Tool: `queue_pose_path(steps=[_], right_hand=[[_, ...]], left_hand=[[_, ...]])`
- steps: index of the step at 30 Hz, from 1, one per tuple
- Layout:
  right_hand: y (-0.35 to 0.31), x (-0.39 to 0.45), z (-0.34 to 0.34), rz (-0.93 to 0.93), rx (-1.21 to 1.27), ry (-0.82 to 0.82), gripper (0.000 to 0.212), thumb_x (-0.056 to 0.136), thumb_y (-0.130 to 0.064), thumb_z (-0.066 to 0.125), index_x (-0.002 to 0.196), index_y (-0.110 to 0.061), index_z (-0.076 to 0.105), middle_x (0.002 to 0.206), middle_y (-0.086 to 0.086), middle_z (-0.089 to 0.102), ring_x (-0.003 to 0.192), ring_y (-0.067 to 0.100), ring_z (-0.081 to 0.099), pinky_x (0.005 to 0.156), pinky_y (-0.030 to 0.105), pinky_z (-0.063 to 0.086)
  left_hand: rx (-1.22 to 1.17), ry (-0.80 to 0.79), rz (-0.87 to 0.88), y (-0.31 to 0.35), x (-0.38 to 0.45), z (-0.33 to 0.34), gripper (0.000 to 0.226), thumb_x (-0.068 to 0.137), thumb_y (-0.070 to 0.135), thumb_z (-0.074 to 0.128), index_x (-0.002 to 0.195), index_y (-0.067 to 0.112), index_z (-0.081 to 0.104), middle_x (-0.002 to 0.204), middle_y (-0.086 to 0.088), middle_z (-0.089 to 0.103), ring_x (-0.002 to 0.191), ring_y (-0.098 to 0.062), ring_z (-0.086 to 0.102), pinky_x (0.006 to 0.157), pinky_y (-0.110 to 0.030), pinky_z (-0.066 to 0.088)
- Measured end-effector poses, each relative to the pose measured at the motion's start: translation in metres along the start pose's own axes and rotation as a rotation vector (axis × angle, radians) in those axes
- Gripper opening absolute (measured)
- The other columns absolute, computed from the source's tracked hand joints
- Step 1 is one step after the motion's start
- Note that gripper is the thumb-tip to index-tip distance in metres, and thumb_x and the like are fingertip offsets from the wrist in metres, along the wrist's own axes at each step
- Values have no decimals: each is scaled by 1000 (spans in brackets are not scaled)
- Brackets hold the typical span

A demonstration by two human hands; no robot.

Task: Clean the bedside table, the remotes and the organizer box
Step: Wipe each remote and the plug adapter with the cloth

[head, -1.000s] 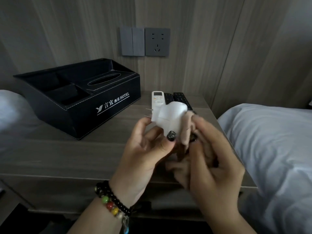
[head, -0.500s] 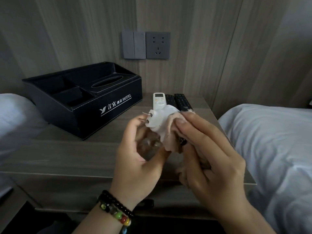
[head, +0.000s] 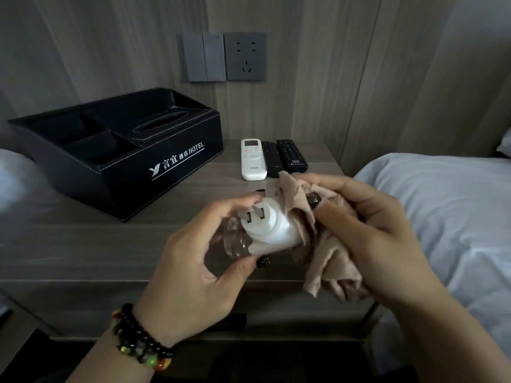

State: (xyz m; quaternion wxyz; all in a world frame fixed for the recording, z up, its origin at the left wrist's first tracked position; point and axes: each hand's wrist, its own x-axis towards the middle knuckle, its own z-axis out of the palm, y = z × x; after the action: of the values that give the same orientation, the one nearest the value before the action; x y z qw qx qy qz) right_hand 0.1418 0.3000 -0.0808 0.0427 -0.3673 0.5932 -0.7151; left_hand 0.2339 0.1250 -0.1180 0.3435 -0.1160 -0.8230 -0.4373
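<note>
1. White plug-in device (head: 272, 230) with clear bottle, held over the bedside table (head: 138, 244).
2. Left hand (head: 199, 269) grips it, prongs facing up.
3. Right hand (head: 367, 230) pinches beige cloth (head: 318, 244) against it.
4. Best to wipe around the prongs, keeping the bottle steady.
5. Remotes (head: 272, 158) and organizer box (head: 119, 156) sit behind.

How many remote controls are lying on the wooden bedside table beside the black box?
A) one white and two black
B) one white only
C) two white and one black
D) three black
A: a white remote control lies beside two black remote controls on the grey-brown wooden bedside table, to the right of the black leather-look organizer box.
</note>
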Motion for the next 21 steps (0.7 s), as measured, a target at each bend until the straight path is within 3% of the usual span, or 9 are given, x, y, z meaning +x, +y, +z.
queue_pose_path(steps=[2, 6, 10, 15, 19, 21], right_hand=[[0, -1, 0, 173, 282, -4, 23, 79, -10, 60, 97, -14, 74, 82, 8, 73, 64, 15, 68, 52, 21, 53], [13, 1, 6, 245, 471, -2, 23, 83, -10, 59, 102, -11, 72, 88, 10, 72, 76, 17, 69, 63, 25, 56], [19, -1, 16, 265, 455, 17, 27, 82, -16, 54, 103, -12, 71, 88, 12, 72, 78, 20, 70, 64, 28, 56], [29, -8, 30, 250, 385, 87, 31, 85, -15, 58, 113, -12, 67, 106, 16, 71, 101, 28, 68, 83, 37, 55], [24, -7, 34, 378, 573, 53, 28, 83, -9, 51, 105, -5, 67, 93, 17, 74, 83, 20, 72, 67, 25, 58], [39, 5, 26, 394, 526, 18, 23, 93, 5, 40, 86, 1, 61, 60, 6, 71, 57, 4, 68, 52, 11, 50]], left_hand=[[-196, -3, -29, 3, 0, 1, 51, 76, 8, 69, 123, 20, 51, 141, 4, 52, 128, -18, 53, 96, -26, 49], [-455, -18, -131, 8, 2, 1, 57, 78, 2, 72, 128, 8, 46, 139, -11, 52, 124, -23, 55, 94, -27, 51], [-667, 21, -248, 15, 6, 4, 73, 73, 22, 80, 134, 11, 42, 125, -4, 64, 117, -18, 60, 93, -24, 49], [-675, 101, -316, 14, 10, 13, 74, 77, 38, 73, 137, 12, 39, 131, -5, 61, 126, -22, 54, 105, -32, 43], [-743, 204, -347, 10, 10, 16, 68, 74, 31, 79, 131, 15, 47, 123, -1, 66, 120, -17, 59, 99, -27, 47], [-781, 220, -358, 8, 9, 18, 60, 75, 22, 75, 129, 14, 49, 120, -1, 68, 116, -17, 61, 94, -25, 49]])
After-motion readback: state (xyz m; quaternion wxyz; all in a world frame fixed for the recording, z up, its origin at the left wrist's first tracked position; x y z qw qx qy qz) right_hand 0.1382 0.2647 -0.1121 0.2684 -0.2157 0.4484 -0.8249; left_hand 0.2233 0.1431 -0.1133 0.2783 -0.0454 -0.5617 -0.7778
